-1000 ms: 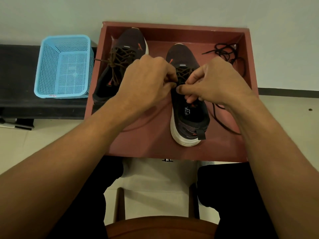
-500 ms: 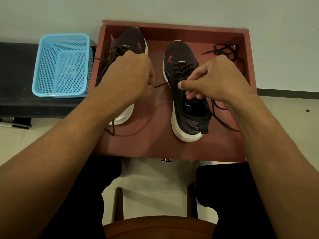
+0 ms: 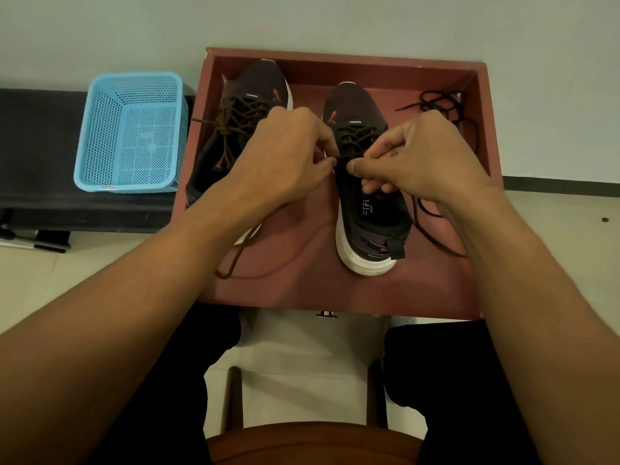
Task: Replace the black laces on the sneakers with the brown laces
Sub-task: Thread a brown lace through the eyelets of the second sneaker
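Brown lace (image 3: pixel 355 134) at the top eyelets of the right sneaker (image 3: pixel 367 236), both hands on it.
We note the left hand (image 3: pixel 285 152) and right hand (image 3: pixel 422 156) meeting over the shoe's throat, fingers (image 3: pixel 377 187) curled, each thumb and forefinger pinching the lace. Both shoes sit in the red tray (image 3: pixel 335 57); the left sneaker (image 3: pixel 261 82) is already laced brown. In the tray's far right corner lie the black laces (image 3: pixel 443 102); a blue basket (image 3: pixel 134 129) stands left of the tray.

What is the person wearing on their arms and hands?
Nothing at all. The left forearm and right forearm are bare, with no sleeves in view. The left hand and right hand carry no gloves, rings, watch or bracelet.
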A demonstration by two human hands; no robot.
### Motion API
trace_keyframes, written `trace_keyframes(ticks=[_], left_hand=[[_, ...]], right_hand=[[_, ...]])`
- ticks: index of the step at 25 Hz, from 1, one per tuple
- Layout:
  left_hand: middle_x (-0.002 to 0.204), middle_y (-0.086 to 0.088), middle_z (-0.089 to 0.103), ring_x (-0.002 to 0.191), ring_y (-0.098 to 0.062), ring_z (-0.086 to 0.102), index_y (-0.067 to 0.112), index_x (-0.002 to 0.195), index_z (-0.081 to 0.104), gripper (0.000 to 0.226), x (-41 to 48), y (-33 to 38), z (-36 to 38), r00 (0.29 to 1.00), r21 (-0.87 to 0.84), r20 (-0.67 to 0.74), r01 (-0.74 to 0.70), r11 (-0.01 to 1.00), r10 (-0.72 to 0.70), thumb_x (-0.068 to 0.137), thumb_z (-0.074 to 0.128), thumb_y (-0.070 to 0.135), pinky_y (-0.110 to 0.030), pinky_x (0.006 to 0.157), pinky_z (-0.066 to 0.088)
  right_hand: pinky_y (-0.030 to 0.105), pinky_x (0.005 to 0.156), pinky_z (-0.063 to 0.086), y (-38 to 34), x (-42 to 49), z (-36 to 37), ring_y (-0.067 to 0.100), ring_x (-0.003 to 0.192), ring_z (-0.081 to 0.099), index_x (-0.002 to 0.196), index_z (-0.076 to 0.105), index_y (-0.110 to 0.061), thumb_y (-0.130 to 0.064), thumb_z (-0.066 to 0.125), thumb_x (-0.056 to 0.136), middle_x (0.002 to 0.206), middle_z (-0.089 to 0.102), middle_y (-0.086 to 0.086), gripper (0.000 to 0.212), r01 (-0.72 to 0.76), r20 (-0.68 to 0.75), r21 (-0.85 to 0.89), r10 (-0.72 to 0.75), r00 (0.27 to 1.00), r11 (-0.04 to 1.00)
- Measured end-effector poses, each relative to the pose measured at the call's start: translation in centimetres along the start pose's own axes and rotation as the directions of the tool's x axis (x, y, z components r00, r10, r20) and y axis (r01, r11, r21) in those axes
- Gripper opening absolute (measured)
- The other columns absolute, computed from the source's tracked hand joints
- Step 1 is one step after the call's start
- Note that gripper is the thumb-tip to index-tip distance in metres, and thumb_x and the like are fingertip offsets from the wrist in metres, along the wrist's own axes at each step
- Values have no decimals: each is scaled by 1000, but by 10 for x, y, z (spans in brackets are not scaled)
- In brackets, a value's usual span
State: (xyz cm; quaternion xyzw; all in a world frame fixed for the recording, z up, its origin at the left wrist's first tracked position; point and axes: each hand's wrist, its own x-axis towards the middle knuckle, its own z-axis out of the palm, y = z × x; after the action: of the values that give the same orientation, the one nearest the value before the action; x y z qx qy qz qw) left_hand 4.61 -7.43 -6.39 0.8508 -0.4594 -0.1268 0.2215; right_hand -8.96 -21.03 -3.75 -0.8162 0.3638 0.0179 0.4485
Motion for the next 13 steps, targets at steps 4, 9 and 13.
trace_keyframes(ticks=[4,9,13], left_hand=[[80,9,69,69,-5,63,20,106,75,13,-2,-3,-1,999,-2,53,9,1000,-9,94,68,19,-34,84,60],[75,-2,74,52,-16,72,12,111,64,11,-9,3,-10,983,-249,146,143,958,-109,104,62,21,-25,55,61],[76,-4,67,53,-15,64,5,113,66,15,-10,9,-18,980,-649,73,187,737,-185,105,61,16,-28,49,56]], right_hand=[[26,70,64,2,4,3,9,62,76,82,77,-17,-33,86,86,64,76,-5,19,38,-50,4,-38,998,999],[27,66,62,1,6,3,9,64,77,82,77,-15,-38,84,88,66,77,-3,25,83,-46,57,-81,996,995],[20,51,49,-19,-17,-3,10,54,70,78,78,-14,-43,75,94,65,76,-2,34,186,158,-11,-182,970,982]])
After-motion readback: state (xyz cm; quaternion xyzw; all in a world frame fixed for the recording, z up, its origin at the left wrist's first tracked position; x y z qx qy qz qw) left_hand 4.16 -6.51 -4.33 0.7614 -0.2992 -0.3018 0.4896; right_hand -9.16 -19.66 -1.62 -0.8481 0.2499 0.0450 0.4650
